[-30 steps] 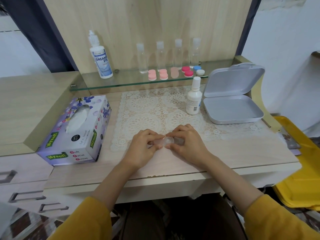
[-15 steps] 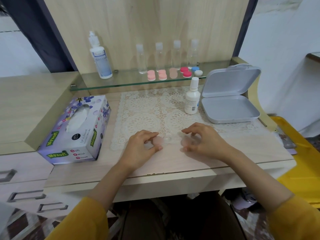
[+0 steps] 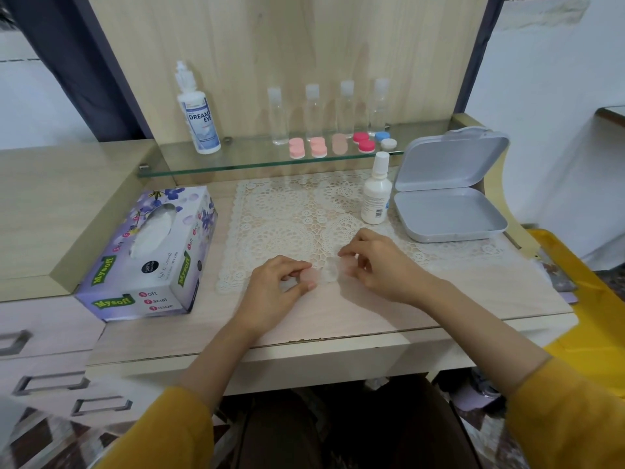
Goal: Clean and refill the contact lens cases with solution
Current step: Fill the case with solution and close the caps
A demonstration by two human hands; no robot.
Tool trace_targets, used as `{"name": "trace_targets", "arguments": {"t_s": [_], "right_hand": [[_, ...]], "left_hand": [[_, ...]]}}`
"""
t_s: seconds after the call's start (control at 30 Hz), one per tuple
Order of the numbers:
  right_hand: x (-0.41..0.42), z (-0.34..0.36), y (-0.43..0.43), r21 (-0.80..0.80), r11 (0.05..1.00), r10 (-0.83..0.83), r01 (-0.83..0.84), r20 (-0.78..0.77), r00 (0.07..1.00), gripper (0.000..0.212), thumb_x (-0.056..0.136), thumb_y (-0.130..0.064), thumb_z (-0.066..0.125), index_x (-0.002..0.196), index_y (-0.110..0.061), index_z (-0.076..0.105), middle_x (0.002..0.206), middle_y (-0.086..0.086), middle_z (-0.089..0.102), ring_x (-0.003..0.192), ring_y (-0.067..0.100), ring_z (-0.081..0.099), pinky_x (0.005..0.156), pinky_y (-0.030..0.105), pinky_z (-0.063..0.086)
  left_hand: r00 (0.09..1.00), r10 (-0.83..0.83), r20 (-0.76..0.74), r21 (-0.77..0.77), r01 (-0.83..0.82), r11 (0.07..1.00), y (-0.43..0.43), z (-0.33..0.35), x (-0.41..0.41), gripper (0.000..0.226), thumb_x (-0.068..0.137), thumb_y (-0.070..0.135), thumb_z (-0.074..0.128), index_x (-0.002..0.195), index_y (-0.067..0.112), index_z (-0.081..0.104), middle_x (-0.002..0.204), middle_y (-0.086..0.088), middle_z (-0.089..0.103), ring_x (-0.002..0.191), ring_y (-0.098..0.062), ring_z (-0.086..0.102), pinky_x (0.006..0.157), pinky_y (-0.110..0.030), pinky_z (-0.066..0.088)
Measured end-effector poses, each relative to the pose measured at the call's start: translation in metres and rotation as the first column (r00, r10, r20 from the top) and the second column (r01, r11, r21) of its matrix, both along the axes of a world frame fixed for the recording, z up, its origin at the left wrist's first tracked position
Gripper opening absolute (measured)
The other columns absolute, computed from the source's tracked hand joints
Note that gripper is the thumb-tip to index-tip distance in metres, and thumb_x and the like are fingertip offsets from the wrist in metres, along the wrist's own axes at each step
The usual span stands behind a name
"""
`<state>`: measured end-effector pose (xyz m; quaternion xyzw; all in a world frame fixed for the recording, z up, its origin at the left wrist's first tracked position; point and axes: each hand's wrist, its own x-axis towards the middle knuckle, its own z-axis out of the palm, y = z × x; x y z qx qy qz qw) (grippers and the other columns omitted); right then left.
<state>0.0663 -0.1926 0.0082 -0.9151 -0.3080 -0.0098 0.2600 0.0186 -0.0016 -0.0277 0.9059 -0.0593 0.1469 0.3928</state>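
A pale pink contact lens case (image 3: 310, 275) lies at the lace mat's near edge, one end held between my left hand's (image 3: 274, 289) thumb and fingers. Its clear open well (image 3: 333, 270) shows between the two hands. My right hand (image 3: 382, 262) pinches a pale pink cap (image 3: 347, 266) just right of that well. A small white solution bottle (image 3: 376, 194) stands capped behind my right hand. A large Dream Eye solution bottle (image 3: 199, 120) stands on the glass shelf (image 3: 257, 162).
Several pink, red and blue-white lens cases (image 3: 318, 147) and clear small bottles (image 3: 313, 110) line the shelf. An open grey box (image 3: 446, 211) sits at the right, a tissue box (image 3: 148, 252) at the left. A yellow tray (image 3: 588, 299) lies beyond the desk's right edge.
My right hand left the case, went right with the cap, then came back beside the open well. My left hand has kept its hold on the case.
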Motion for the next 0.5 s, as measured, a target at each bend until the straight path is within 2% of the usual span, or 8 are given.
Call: {"name": "trace_targets", "arguments": {"t_s": [0.1,0.2,0.3,0.5], "right_hand": [[0.002,0.006,0.012,-0.039,0.997,0.064,-0.064,-0.001,0.998,0.027,0.086,-0.007,0.057,0.112,-0.008,0.062,0.103,0.002,0.051,0.083,0.009,0.040,0.074,0.015,0.030],[0.004,0.010,0.020,-0.142,0.983,0.121,-0.120,-0.005,0.993,0.020,0.084,-0.005,0.055,0.101,-0.004,0.065,0.096,0.007,0.057,0.077,0.012,0.041,0.066,0.020,0.033],[0.006,0.014,0.024,-0.203,0.966,0.159,-0.157,-0.009,0.987,0.020,0.082,-0.003,0.053,0.095,-0.003,0.068,0.089,0.012,0.060,0.074,0.014,0.043,0.069,0.027,0.038],[0.003,0.016,0.026,-0.262,0.952,0.162,-0.158,-0.006,0.987,0.026,0.077,0.003,0.050,0.093,-0.002,0.069,0.084,0.016,0.061,0.077,0.023,0.050,0.070,0.035,0.043]], "left_hand": [[1.000,-0.018,-0.006,-0.005,0.018,1.000,0.001,0.000,0.001,0.030,0.075,0.014,0.074,0.104,0.014,0.070,0.093,0.000,0.062,0.087,-0.011,0.057,0.079,-0.005,0.037],[0.999,-0.036,-0.019,-0.007,0.036,0.999,0.002,0.000,0.001,0.030,0.076,0.015,0.073,0.106,0.015,0.069,0.093,0.000,0.061,0.086,-0.008,0.056,0.078,-0.004,0.036],[0.999,-0.044,-0.024,-0.019,0.043,0.999,0.003,-0.001,0.001,0.030,0.076,0.013,0.073,0.106,0.014,0.069,0.092,0.002,0.060,0.085,-0.002,0.054,0.078,-0.002,0.035],[0.998,-0.048,-0.028,0.003,0.048,0.999,0.002,-0.002,0.002,0.029,0.078,0.015,0.071,0.107,0.013,0.068,0.093,0.002,0.059,0.088,-0.010,0.055,0.080,-0.006,0.037]]}}
